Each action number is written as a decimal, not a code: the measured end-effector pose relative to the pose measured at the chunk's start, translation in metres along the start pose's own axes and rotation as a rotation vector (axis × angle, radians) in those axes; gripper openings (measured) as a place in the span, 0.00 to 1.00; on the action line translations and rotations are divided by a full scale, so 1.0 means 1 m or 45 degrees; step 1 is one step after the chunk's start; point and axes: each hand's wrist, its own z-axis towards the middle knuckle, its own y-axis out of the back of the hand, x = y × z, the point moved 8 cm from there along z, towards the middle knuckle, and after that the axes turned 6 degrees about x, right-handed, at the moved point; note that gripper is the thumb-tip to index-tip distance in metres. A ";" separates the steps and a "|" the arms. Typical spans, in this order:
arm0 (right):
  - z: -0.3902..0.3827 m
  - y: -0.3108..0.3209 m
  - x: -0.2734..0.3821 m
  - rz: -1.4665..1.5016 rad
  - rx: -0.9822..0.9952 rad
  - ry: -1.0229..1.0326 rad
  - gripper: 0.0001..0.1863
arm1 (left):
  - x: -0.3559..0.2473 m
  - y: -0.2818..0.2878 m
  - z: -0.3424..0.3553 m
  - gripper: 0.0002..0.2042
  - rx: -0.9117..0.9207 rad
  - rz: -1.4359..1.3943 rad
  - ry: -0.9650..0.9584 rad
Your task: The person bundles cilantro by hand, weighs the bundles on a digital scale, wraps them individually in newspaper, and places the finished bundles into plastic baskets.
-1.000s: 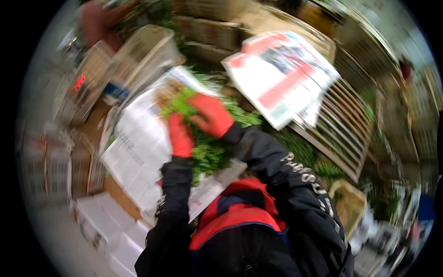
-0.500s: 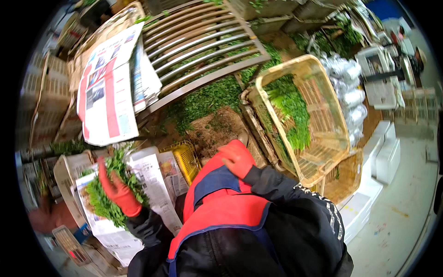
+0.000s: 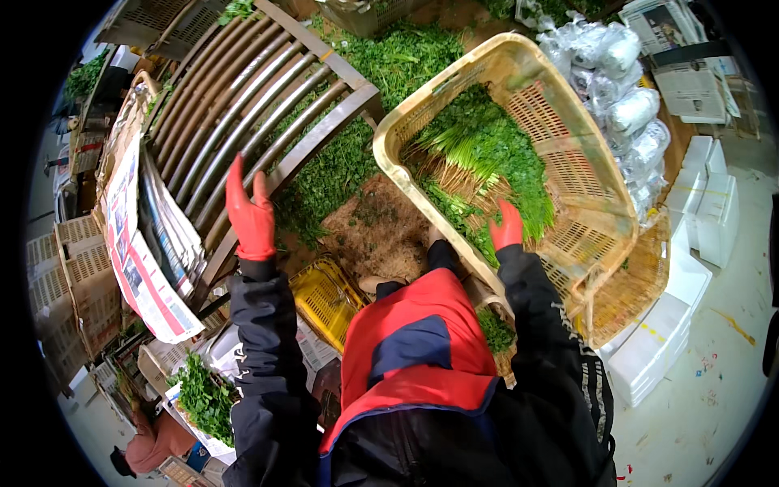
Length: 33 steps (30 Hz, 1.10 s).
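Counting one red-gloved left hand [image 3: 251, 215] at nine o'clock, one red-gloved right hand [image 3: 507, 229] at three, two tan baskets [image 3: 564, 146] at two and three, one yellow basket [image 3: 327, 302] and one co-worker [image 3: 161, 442] toward eight, one slatted rack [image 3: 324, 57] nearer eleven.

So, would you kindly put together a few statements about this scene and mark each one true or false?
1. The left hand has its fingers spread. True.
2. The right hand is beside the newspapers. False: it is at the large basket, while the newspapers lie by the left side of the slatted rack.
3. Leafy greens lie inside the large basket. True.
4. The bright yellow basket is to the right of the large basket. False: it is to the left, as the picture shows it.
5. White boxes stand on the right side of the picture. True.
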 end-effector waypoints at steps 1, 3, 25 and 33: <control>0.016 -0.020 -0.016 -0.114 0.082 -0.035 0.34 | 0.010 -0.015 0.006 0.21 -0.023 0.064 -0.005; 0.047 -0.061 -0.047 -0.344 0.250 -0.090 0.38 | 0.028 -0.042 0.011 0.21 -0.041 0.153 -0.014; 0.181 -0.246 0.003 -0.841 0.533 0.863 0.34 | 0.029 -0.092 0.012 0.18 0.126 0.509 0.103; 0.194 -0.232 0.015 -0.665 0.593 0.888 0.12 | 0.030 -0.089 0.008 0.18 0.107 0.528 0.138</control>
